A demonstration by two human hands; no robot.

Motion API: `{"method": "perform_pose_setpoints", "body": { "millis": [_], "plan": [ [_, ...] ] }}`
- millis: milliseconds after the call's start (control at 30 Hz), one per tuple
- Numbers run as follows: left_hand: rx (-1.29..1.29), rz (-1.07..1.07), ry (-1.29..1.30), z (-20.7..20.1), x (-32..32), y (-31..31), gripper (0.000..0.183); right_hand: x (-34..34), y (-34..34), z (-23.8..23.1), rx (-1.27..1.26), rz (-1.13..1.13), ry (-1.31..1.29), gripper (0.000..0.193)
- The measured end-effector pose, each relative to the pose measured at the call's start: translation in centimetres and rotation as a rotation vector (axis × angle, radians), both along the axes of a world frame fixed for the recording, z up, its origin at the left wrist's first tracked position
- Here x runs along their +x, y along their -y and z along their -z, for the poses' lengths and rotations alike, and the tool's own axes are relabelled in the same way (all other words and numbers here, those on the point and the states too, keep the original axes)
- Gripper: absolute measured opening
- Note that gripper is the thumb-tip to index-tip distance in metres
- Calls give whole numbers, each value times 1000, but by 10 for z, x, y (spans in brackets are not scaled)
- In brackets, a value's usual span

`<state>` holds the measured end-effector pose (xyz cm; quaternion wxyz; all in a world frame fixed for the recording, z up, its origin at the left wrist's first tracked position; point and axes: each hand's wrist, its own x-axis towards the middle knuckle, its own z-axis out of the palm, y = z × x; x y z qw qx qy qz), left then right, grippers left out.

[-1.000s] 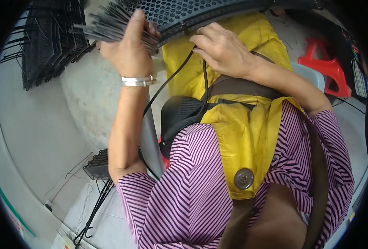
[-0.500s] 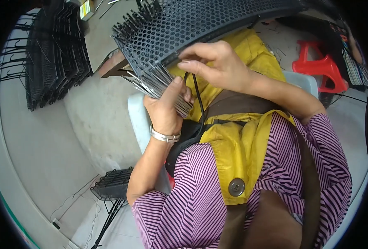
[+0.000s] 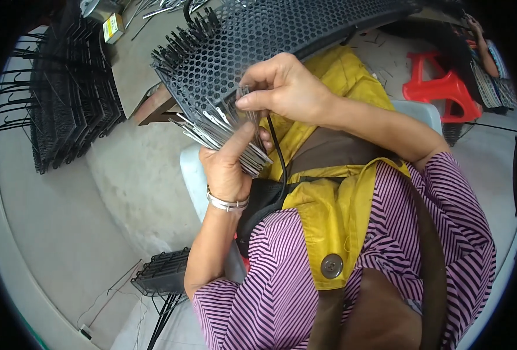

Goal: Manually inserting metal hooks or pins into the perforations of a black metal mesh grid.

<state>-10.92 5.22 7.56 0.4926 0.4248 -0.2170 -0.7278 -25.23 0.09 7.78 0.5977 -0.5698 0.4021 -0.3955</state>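
My left hand is wrapped round a thick bundle of thin, flat metal strips, its thumb pressed along the top. The strips fan out toward the far left, and small holes show at some of their ends. Thumb and forefinger of my right hand pinch a few strips at the right side of the bundle; these are blurred. Just beyond both hands lies a black panel perforated with hexagonal holes. Short black pegs stand in a row along its left end.
Stacked black racks with hooked rods stand at the left. A small yellow and white box and loose metal strips lie on the far table. To the right is a red stool, with another person's arm beyond. A black cord hangs near my lap.
My right hand has moved slightly left and down to the strips, and its thumb and forefinger have closed on a few. The strips in my left hand are fanned wider.
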Motion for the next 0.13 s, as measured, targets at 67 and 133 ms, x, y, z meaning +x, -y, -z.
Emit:
{"method": "perform_pose_setpoints", "body": {
  "millis": [67, 133],
  "plan": [
    [9, 21, 0, 3, 3, 1, 23, -3, 0, -5, 73, -3, -43, 7],
    [30, -5, 66, 5, 3, 1, 24, -5, 0, -8, 127, -18, -14, 7]
  ]
}}
